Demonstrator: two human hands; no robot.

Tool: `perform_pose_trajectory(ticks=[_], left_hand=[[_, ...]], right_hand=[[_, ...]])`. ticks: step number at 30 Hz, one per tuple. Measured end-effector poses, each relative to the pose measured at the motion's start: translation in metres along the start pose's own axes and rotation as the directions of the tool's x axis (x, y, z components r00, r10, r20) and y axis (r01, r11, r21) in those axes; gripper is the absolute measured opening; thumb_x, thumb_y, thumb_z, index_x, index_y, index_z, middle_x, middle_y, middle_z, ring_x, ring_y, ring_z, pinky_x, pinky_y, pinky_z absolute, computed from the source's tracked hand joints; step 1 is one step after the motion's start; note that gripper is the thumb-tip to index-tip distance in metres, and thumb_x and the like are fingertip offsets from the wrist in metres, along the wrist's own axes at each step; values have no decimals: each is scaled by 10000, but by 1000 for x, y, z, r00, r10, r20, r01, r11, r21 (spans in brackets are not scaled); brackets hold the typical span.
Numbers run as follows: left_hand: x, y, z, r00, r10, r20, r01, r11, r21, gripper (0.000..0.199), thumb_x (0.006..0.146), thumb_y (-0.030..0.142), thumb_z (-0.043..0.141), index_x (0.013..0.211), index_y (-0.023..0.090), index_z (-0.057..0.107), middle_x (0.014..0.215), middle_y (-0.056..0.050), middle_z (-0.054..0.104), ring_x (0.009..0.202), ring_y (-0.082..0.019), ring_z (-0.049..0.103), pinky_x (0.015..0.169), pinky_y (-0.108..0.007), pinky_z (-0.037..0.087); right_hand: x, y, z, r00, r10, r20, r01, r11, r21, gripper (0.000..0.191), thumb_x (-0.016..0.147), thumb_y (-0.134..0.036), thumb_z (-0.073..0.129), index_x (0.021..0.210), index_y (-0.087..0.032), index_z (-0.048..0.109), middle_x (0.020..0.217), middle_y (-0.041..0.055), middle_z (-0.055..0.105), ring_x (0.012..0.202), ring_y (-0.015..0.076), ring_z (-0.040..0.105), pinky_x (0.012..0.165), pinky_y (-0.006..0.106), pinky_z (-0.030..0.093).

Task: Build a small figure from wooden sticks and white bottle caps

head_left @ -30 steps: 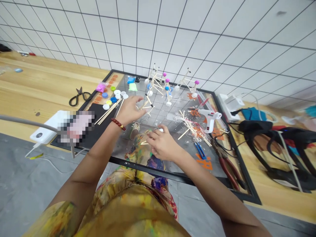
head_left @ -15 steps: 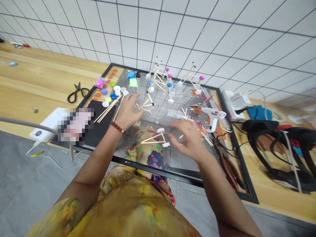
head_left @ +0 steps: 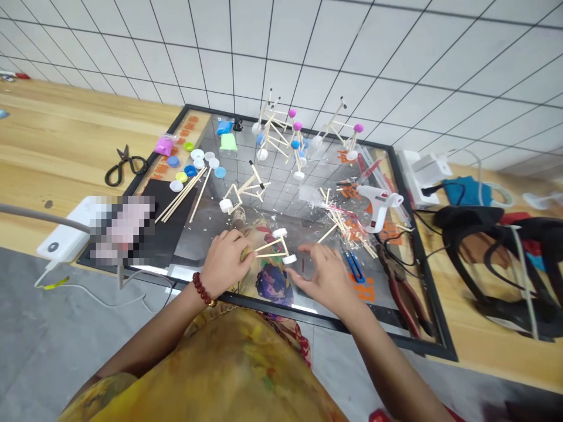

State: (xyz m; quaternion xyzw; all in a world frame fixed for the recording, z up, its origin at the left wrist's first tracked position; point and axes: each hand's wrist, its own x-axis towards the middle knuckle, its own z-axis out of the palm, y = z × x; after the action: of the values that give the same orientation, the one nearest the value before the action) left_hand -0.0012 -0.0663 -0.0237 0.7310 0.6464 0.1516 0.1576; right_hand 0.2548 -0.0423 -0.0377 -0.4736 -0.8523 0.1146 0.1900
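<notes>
A triangular frame of thin wooden sticks (head_left: 269, 255), with white bottle caps as wheels at its wide end, is low over the near part of the glass top. My left hand (head_left: 227, 262) pinches its narrow left end between thumb and fingers. On the other side, my right hand (head_left: 324, 276) is open, thumb and forefinger apart, close to the nearer white cap (head_left: 289, 259) of the frame. Beyond my left hand stands another stick frame (head_left: 244, 191) with a black tip and a white cap.
Several stick models (head_left: 281, 132) with coloured balls stand at the back. Loose sticks (head_left: 182, 196), bottle caps (head_left: 190, 170) and scissors (head_left: 126, 166) lie left. A glue gun (head_left: 378, 204), blue-handled tool (head_left: 354, 267) and red-handled pliers (head_left: 404, 296) lie right. A black frame (head_left: 444, 316) edges the glass.
My left hand has come back from the black-tipped stick frame and taken the end of the nearer one. My right hand stays nearby, thumb and forefinger apart. The view has shifted slightly.
</notes>
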Motion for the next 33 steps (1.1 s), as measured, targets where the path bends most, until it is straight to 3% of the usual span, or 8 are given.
perform_pose_trajectory(ticks=[10,16,23,26,30,33], left_hand=[[11,6,4,997,75,22,-74,997,-32,151,910,232,569,818,209,686,937,-63,667,916,-234,612,843,-394,486],[16,10,2,995,74,-59,-82,986,-143,116,893,197,579,806,199,655,920,-56,682,921,-221,629,850,-370,498],[60,17,-2,988,30,-153,-63,974,-217,111,887,216,607,788,205,657,816,-31,704,837,-209,664,734,-331,497],[75,19,0,981,22,-191,-67,971,-228,59,889,225,627,884,202,681,881,-35,745,830,-203,690,748,-328,519],[63,20,-6,936,113,-333,-169,975,-144,98,912,217,606,967,202,685,977,-47,760,931,-217,706,834,-346,545],[46,15,-18,859,181,-478,-251,964,-86,101,920,212,608,995,216,675,969,-35,757,926,-188,705,838,-311,554]], right_hand=[[8,-7,12,999,8,39,-8,1000,-5,186,914,-384,612,991,-215,625,917,50,697,885,245,655,764,361,383],[12,1,12,997,-27,-74,31,998,46,155,927,-329,606,1020,-206,625,915,40,712,843,221,658,778,359,421],[47,26,1,987,22,-161,4,987,158,191,904,-360,630,1033,-221,640,913,49,715,844,223,665,778,359,487],[64,39,4,985,79,-152,-52,983,176,191,878,-339,639,1024,-217,659,885,45,719,814,221,672,761,356,497],[72,52,12,991,105,-82,-98,992,84,210,887,-314,624,1050,-191,673,922,69,733,854,242,679,787,372,485],[67,53,10,993,71,-99,-78,994,-73,344,891,-359,641,1177,-168,642,1103,116,725,1005,294,658,854,414,448]])
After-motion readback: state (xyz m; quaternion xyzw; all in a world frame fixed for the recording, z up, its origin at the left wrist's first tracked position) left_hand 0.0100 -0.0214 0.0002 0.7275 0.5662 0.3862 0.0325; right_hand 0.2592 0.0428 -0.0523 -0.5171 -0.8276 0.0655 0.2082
